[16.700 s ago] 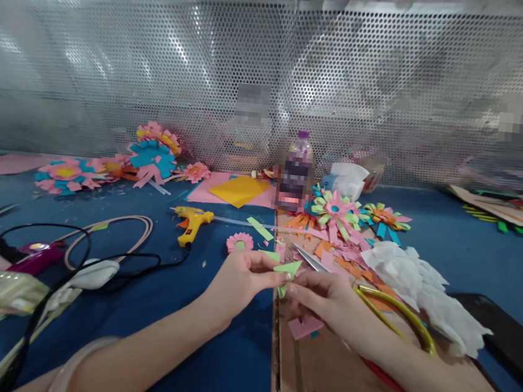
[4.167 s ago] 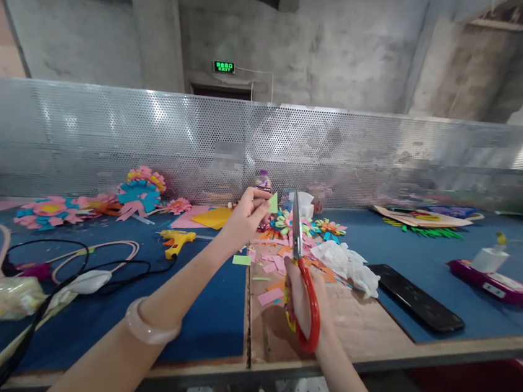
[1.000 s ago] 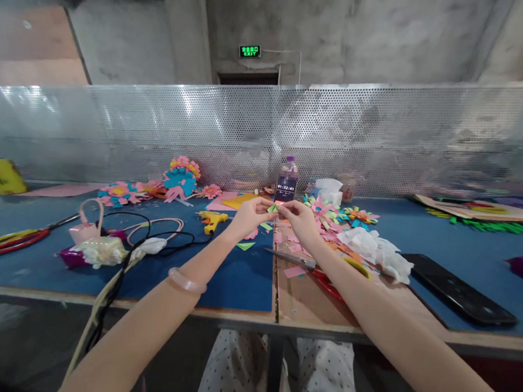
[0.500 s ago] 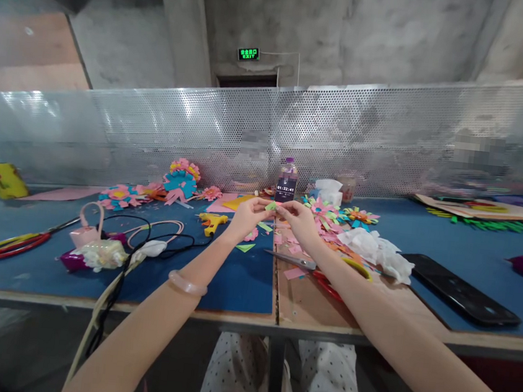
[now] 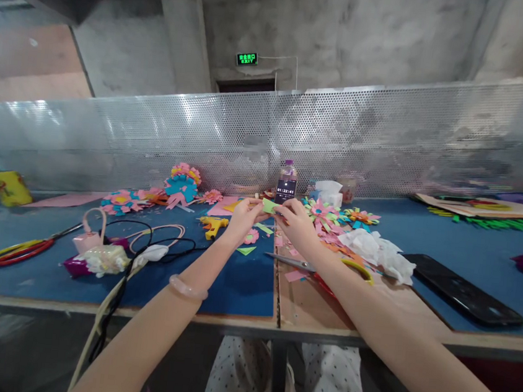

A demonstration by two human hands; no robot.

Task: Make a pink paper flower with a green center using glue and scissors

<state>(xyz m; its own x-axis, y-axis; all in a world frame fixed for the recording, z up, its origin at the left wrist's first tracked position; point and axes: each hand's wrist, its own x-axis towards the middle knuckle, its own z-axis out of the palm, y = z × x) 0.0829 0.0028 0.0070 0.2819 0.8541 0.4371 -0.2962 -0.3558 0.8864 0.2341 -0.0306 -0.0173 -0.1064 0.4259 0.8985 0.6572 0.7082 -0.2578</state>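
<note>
A small light green paper piece (image 5: 268, 206) is pinched between my two hands above the middle of the table. My left hand (image 5: 244, 216) grips its left side, and my right hand (image 5: 296, 223) grips its right side. Below them on the blue surface are a pink paper flower (image 5: 251, 237) and a green paper scrap (image 5: 246, 250). Scissors (image 5: 292, 262) with red and yellow handles lie partly under my right forearm. A yellow glue gun (image 5: 213, 226) rests left of my left hand.
Paper flowers (image 5: 182, 187) stand at the back left. Crumpled white tissue (image 5: 377, 253) and a black phone (image 5: 462, 289) lie to the right. Cables and a power strip (image 5: 100, 257) occupy the left. A bottle (image 5: 288, 172) stands behind a timer screen (image 5: 286, 190).
The green paper shows more of its surface between my fingers, and my right hand has turned slightly. The camera view has shifted a little.
</note>
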